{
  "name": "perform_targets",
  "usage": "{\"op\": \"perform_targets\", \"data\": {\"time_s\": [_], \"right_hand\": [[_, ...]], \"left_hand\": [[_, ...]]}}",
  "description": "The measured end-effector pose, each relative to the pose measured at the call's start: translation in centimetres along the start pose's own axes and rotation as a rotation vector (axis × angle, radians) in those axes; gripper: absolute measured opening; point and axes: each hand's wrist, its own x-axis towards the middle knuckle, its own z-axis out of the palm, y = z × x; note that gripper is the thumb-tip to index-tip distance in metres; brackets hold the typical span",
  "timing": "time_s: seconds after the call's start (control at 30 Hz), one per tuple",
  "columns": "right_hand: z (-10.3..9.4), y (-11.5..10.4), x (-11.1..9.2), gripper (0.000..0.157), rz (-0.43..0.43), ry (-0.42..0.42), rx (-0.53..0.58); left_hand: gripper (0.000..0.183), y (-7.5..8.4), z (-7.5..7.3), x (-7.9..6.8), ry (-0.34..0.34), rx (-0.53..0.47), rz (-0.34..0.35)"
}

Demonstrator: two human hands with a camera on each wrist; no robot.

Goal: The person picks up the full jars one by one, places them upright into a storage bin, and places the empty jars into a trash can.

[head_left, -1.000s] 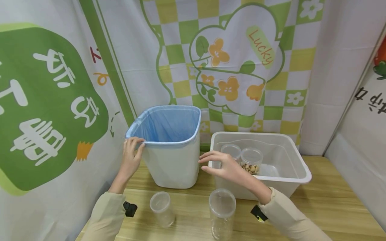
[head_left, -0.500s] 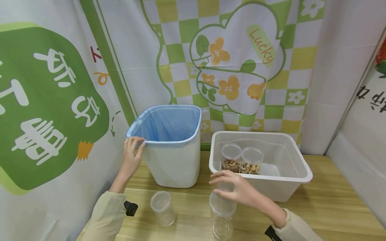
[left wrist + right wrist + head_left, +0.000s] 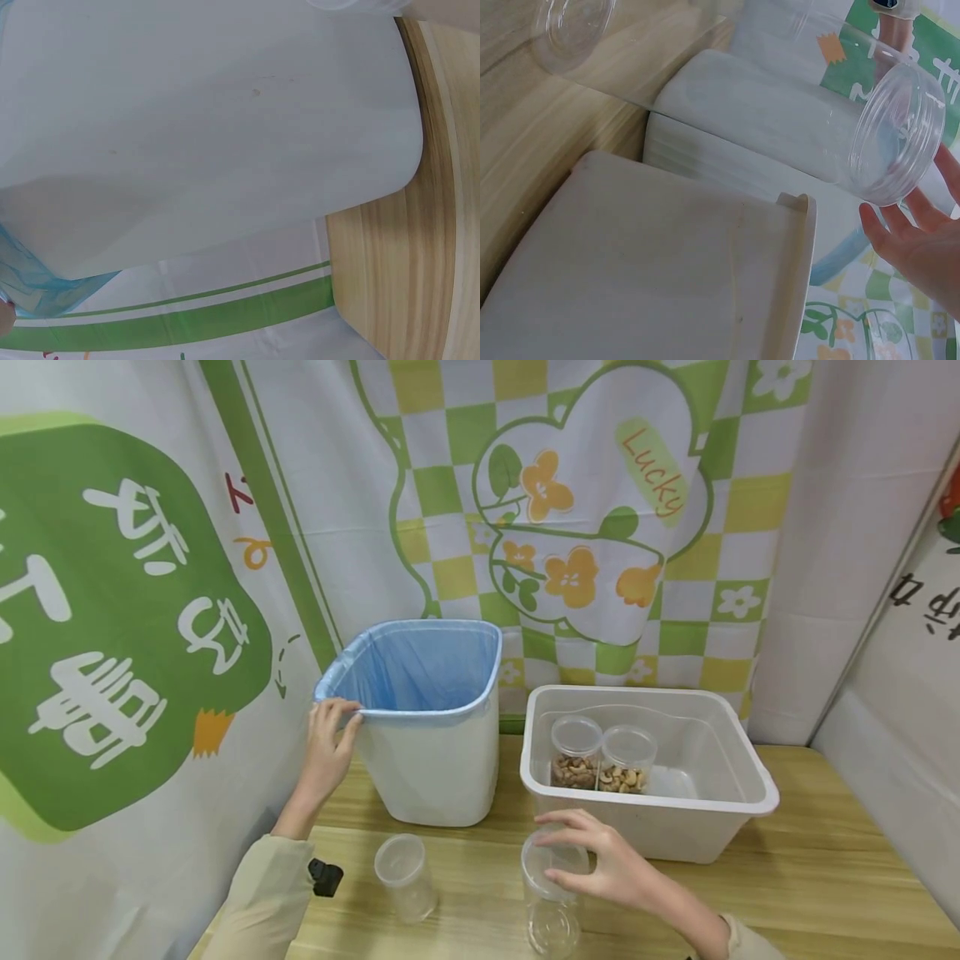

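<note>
- Jar (image 3: 543, 912) could tip if right hand (image 3: 615, 870), loosely spread and empty at its top, bumps it.
- Left hand (image 3: 328, 747) grips bin (image 3: 427, 768); pulling could tilt it.

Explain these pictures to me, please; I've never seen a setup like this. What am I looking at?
There is no machine: a person is working with two bare hands. The wide picture comes from a camera on the head, looking forward and down. The other two come from cameras on the wrists, so they look sideways: the left one mostly shows the bin's side up close, the right one a clear jar and fingers.

On the wooden table stand a white bin with a blue liner, a pale tub holding two jars of nuts, a shorter jar and a taller jar.

The left hand grips the bin's rim. The right hand is at the taller jar's top; whether it touches is unclear.
</note>
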Motion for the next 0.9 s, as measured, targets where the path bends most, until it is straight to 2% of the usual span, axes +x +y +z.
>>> {"op": "perform_targets", "data": {"time_s": [0.1, 0.33, 0.5, 0.63, 0.73, 0.9], "right_hand": [[0.2, 0.0, -0.4, 0.033, 0.017, 0.0, 0.012], [0.8, 0.1, -1.4, 0.037, -0.018, 0.043, -0.009], [1.2, 0.1, -2.1, 0.044, 0.026, 0.053, -0.008], [1.6, 0.4, -2.5, 0.046, 0.01, 0.069, -0.002], [1.8, 0.3, -2.5, 0.045, -0.027, 0.094, 0.004], [1.4, -0.8, -1.9, 0.041, -0.041, 0.129, 0.034]], "left_hand": [[0.011, 0.0, 0.0, 0.0, -0.003, 0.001, -0.008], [0.011, 0.2, 0.0, 0.0, 0.0, 0.004, -0.006], [0.011, 0.3, 0.1, 0.0, 0.006, 0.002, -0.002], [0.011, 0.2, 0.1, -0.1, 0.013, 0.004, 0.0], [0.011, 0.2, 0.1, -0.1, 0.017, 0.002, 0.001], [0.011, 0.2, 0.1, -0.1, 0.019, -0.002, 0.002]]}}
